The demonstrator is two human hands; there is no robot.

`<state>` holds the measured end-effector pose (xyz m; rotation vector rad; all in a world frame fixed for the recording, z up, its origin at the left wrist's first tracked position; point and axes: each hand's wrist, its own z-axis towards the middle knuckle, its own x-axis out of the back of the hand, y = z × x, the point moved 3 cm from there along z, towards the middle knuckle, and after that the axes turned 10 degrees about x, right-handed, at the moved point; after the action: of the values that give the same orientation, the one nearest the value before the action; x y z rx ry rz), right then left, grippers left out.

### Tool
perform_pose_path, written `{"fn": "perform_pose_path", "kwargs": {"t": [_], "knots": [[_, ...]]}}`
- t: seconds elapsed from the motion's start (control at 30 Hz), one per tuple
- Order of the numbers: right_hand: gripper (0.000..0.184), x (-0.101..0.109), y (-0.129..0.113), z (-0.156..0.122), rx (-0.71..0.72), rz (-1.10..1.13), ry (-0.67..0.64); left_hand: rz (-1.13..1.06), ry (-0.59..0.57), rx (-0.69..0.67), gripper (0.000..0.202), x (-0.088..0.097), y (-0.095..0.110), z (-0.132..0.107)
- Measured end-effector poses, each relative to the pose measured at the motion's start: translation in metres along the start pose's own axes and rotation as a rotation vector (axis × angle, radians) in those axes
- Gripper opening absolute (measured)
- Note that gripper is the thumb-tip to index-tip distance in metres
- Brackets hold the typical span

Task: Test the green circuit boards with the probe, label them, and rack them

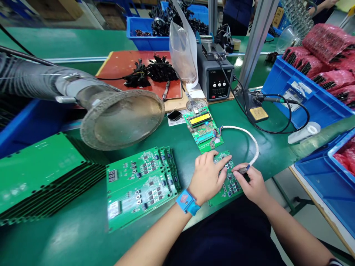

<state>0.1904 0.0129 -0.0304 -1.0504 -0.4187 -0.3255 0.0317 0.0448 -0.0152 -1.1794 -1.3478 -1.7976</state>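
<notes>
A green circuit board point(232, 186) lies on the bench in front of me, partly hidden by my hands. My left hand point(206, 175) rests on it with fingers spread, the index finger stretched along its upper part. A blue wrist strap point(188, 202) is round that wrist. My right hand point(254, 186) pinches a cable connector point(244, 170), its tip at the board's right edge; whether it touches the board I cannot tell. From the connector a white sleeved cable point(253, 140) curves up to a second board, a tester board point(203, 127) with a lit yellow display.
Stacked circuit boards point(141, 184) stand to the left, with another stack point(39, 170) beyond. A fume extraction hood point(122, 120) hangs above them. Behind are a soldering station point(219, 79) and an iron stand point(257, 111). Blue bins point(291, 87) hold red-wrapped parts at right.
</notes>
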Motion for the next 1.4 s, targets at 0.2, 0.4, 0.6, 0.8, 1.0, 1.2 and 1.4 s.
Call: {"fn": "perform_pose_path", "kwargs": {"t": [0.2,0.4,0.6,0.8,1.0,1.2,1.4], "knots": [[0.008,-0.001,0.003,-0.001,0.012,0.013,-0.001,-0.003,-0.059,-0.069,0.062,0.002,-0.007,-0.01],[0.009,-0.001,0.002,-0.001,-0.004,0.022,0.018,0.073,-0.127,-0.085,0.122,-0.004,-0.001,-0.02],[0.009,-0.001,0.0,0.001,-0.008,0.022,0.017,0.074,-0.145,-0.069,0.125,-0.002,0.001,-0.02],[0.009,0.0,0.0,0.001,-0.01,0.025,0.019,0.078,-0.168,-0.048,0.116,0.0,0.003,-0.019],[0.01,0.002,0.005,0.002,-0.079,0.073,0.014,0.092,-0.242,-0.006,0.119,0.005,0.009,-0.014],[0.013,0.007,0.003,0.004,-0.214,0.222,0.022,0.116,-0.246,0.003,0.119,0.01,0.018,-0.007],[0.021,0.006,0.003,0.029,-0.294,0.433,0.275,0.145,-0.048,-0.072,0.114,0.054,0.017,-0.027]]}}
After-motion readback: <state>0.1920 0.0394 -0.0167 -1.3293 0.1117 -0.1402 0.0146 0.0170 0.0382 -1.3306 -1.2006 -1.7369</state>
